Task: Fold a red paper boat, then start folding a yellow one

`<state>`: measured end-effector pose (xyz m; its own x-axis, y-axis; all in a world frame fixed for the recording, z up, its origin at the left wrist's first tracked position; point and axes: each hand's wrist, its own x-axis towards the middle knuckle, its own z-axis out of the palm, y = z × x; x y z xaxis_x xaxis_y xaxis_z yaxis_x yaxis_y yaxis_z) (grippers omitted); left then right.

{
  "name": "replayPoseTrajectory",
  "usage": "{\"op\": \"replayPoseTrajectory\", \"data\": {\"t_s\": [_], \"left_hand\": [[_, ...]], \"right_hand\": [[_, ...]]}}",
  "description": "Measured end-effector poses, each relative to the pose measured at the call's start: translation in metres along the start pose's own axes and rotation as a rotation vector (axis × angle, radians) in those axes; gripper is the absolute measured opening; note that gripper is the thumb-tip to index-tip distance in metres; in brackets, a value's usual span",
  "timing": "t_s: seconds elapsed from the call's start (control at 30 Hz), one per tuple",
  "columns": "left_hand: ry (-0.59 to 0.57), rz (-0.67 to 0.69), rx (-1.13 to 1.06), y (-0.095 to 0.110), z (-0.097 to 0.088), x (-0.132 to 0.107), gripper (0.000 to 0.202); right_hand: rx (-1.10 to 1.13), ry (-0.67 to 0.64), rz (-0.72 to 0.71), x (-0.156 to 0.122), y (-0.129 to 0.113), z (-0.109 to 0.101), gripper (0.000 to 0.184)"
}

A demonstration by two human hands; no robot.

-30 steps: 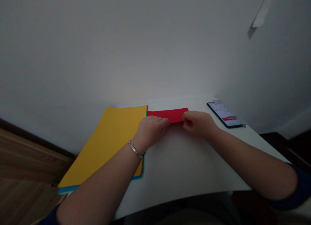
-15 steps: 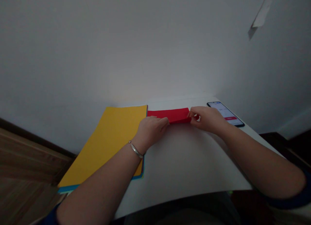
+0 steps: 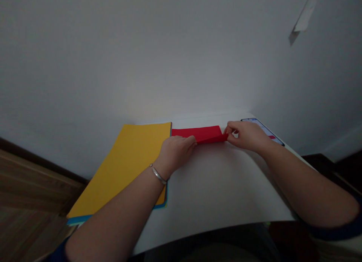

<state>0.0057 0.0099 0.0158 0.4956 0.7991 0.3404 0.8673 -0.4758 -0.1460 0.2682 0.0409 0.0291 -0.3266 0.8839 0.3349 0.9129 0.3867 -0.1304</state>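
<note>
A red sheet of paper (image 3: 202, 133), with a folded strip along its near edge, lies toward the back of the white table. My left hand (image 3: 178, 150) is closed at the near edge of the red paper, left of its middle, with the fingertips partly hidden. My right hand (image 3: 244, 135) pinches the right end of the folded strip between thumb and finger. Left of the red paper lies a stack of coloured sheets with a yellow sheet (image 3: 118, 164) on top; my left wrist, with a silver bracelet (image 3: 157, 174), passes over it.
A phone (image 3: 263, 126) with its screen lit lies at the table's right edge, partly behind my right hand. The white table (image 3: 220, 194) meets a grey wall behind. A loose paper flap (image 3: 305, 14) hangs on the wall at upper right. Wooden boards (image 3: 34, 190) show at left.
My right hand has shifted slightly right, to the end of the folded strip, and now covers more of the phone. My left hand stays in place.
</note>
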Motion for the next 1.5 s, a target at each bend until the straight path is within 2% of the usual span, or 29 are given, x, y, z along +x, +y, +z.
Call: {"op": "replayPoseTrajectory", "data": {"t_s": [0.47,0.6,0.67,0.77,0.83,0.97,1.03,1.27,1.5], "left_hand": [[-0.08,-0.038,0.014,0.001,-0.001,0.001,0.036],[-0.065,-0.048,0.025,0.001,-0.001,-0.001,0.035],[-0.048,-0.06,0.028,0.001,-0.001,-0.001,0.034],[-0.028,-0.071,0.015,0.0,0.002,0.0,0.033],[-0.02,-0.065,-0.002,0.0,0.003,0.001,0.033],[0.004,-0.038,-0.041,0.001,0.004,0.005,0.033],[0.019,-0.003,-0.056,0.002,0.004,0.005,0.032],[0.161,0.15,-0.098,0.002,0.003,0.005,0.021],[0.196,0.268,-0.072,0.004,0.001,0.008,0.015]], "right_hand": [[-0.109,-0.033,0.092,0.001,-0.007,-0.002,0.016],[-0.111,-0.029,0.105,0.001,-0.005,-0.002,0.016],[-0.107,-0.004,0.111,0.001,-0.004,-0.002,0.017],[-0.039,0.11,0.111,-0.001,-0.009,-0.003,0.021],[0.013,0.184,0.061,-0.004,-0.016,-0.003,0.022],[0.042,0.114,-0.215,-0.01,-0.036,0.004,0.016],[0.016,0.1,-0.23,-0.011,-0.043,0.009,0.019],[0.02,0.174,-0.286,-0.014,-0.054,0.015,0.02],[-0.015,0.116,-0.441,-0.015,-0.06,0.014,0.022]]}}
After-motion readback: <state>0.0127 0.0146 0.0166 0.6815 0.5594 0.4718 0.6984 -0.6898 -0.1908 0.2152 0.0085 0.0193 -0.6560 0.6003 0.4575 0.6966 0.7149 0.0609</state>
